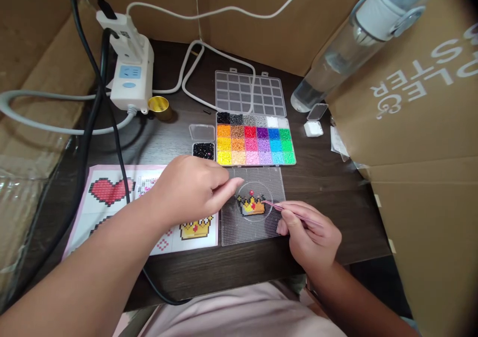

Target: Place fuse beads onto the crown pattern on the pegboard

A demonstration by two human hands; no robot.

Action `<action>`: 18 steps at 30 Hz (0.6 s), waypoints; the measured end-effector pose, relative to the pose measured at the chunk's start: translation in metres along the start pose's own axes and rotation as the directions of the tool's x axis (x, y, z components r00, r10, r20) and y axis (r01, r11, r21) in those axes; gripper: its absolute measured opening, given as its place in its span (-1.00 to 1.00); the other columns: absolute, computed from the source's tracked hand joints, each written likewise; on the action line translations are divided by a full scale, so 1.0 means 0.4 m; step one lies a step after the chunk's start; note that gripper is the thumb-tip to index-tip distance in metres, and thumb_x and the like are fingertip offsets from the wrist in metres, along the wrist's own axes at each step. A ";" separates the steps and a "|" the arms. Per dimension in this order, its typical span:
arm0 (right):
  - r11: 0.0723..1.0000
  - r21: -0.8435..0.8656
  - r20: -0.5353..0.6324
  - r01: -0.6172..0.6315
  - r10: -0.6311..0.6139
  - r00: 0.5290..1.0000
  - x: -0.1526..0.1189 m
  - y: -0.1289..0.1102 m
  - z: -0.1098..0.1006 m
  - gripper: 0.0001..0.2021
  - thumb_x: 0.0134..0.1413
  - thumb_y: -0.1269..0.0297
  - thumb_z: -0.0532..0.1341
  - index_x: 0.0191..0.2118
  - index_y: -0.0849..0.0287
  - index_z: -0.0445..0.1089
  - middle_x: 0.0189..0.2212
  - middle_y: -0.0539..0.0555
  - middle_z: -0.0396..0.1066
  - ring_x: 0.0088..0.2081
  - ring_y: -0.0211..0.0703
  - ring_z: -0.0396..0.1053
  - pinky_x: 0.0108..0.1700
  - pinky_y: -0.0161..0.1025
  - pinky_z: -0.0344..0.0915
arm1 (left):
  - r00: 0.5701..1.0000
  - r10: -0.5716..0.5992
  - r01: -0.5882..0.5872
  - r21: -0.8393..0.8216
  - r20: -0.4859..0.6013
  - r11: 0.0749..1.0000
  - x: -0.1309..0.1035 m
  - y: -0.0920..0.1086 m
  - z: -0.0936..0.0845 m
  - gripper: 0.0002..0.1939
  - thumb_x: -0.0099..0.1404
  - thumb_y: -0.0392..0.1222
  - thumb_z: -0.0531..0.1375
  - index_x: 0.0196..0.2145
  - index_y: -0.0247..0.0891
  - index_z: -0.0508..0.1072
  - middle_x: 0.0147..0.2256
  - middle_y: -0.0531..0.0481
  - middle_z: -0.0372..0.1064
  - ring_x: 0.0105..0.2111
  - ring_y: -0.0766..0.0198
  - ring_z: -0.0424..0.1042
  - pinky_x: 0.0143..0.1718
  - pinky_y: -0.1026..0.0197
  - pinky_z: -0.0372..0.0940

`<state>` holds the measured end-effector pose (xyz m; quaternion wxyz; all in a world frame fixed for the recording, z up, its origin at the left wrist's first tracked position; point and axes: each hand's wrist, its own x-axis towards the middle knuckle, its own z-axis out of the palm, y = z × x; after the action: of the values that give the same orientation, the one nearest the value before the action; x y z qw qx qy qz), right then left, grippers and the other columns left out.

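Note:
My right hand (313, 232) grips pink tweezers (298, 214), their tips at the right part of a bead crown (252, 206). The crown, yellow and orange with a dark outline and red beads, lies on a clear pegboard (239, 232). My left hand (197, 185) hovers over the board's left edge and the pattern sheet (127, 222), thumb pointing right and the other fingers curled; whether anything is in it is hidden. Behind the board stands an open bead box (256, 139) with many colours in compartments. A small box of black beads (203, 150) sits left of it.
A power strip (132, 78) with black and white cables stands at the back left, beside a gold cup (160, 107). At the right are a clear bottle (336, 58) and a small box of white beads (313, 129). Cardboard walls (418, 153) surround the dark table (336, 187).

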<state>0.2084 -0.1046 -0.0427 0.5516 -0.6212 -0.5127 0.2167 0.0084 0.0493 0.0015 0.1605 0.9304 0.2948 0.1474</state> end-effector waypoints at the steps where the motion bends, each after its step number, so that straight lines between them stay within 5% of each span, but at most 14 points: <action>1: 1.000 -0.001 0.000 -0.004 0.004 1.000 0.000 0.001 0.000 -0.75 0.06 0.59 0.22 -0.22 0.13 0.54 -0.41 0.03 0.50 -0.62 -0.34 0.37 -0.54 -0.27 0.39 | 1.000 -0.005 0.005 0.003 0.006 1.000 0.000 0.001 -0.002 -0.51 0.34 0.01 0.00 -0.68 -0.29 0.15 -0.68 0.08 0.10 -0.62 0.39 0.04 -0.54 0.22 -0.12; 18: 0.999 0.008 0.006 -0.049 0.049 0.999 -0.001 -0.002 0.002 -0.78 0.07 0.54 0.23 -0.25 0.11 0.55 -0.39 0.04 0.50 -0.62 -0.32 0.37 -0.56 -0.28 0.36 | 1.000 -0.012 0.012 0.011 0.003 1.000 0.002 0.003 -0.002 -0.49 0.34 0.02 -0.01 -0.69 -0.29 0.11 -0.70 0.07 0.07 -0.64 0.39 0.01 -0.55 0.20 -0.15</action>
<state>0.2072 -0.1050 -0.0422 0.5470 -0.6309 -0.4980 0.2341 0.0094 0.0490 0.0028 0.1570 0.9297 0.3010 0.1433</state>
